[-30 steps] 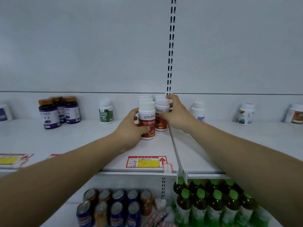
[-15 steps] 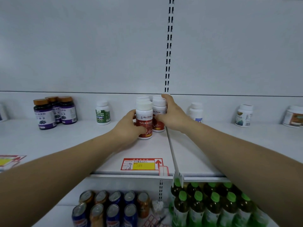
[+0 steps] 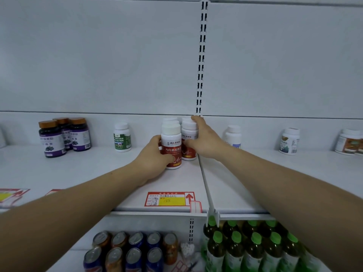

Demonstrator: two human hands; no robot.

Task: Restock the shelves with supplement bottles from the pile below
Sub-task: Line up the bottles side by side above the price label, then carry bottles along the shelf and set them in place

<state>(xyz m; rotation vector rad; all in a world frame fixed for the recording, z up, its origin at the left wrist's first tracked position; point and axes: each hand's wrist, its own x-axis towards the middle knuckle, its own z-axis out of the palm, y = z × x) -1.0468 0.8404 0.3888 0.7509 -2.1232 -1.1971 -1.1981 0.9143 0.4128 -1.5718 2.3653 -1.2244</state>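
Shelf (image 3: 98,173) holds sparse stock; open room left and near the red-label cluster. Divider rail (image 3: 204,179) bounds it on the right. My left hand (image 3: 155,156) wraps the front red bottle (image 3: 171,146), standing upright; right hand (image 3: 206,140) curls round the rear red bottle (image 3: 188,134), likely squaring both into a tidy block against the rail.

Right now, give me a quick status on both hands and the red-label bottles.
Left hand grips front red-label bottle. Right hand grips the bottle beside it. Both upright on the shelf, more behind. Nothing in the way.
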